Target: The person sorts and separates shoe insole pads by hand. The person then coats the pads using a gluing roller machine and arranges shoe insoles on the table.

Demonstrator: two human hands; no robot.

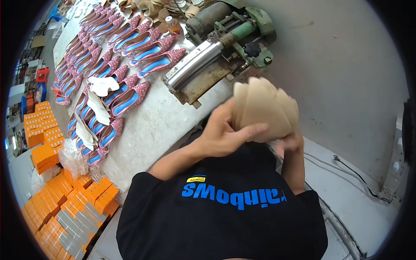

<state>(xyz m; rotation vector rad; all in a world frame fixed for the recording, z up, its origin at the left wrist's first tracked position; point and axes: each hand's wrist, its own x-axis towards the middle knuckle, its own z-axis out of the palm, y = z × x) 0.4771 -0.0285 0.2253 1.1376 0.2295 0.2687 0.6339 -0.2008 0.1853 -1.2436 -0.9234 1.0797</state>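
Observation:
A fanned stack of thin beige shaped pieces (265, 108), much like shoe insole pieces, is held up in front of my chest. My left hand (225, 132) grips its left side, the thumb lying across the front face and the fingers behind. At the lower right edge, my right hand (291, 142) is closed on the same stack, its fingers partly hidden behind it. Just beyond the stack stands a green roller machine (236, 39) with a shiny metal roller (195, 65).
Rows of pink glittery pointed shoes (156, 60) with blue insides cover the table's (147, 125) left part. White cut pieces (103, 86) lie on some. A small bottle (172, 25) stands near the machine. Orange boxes (65, 195) are stacked at lower left; a cable (359, 177) runs at right.

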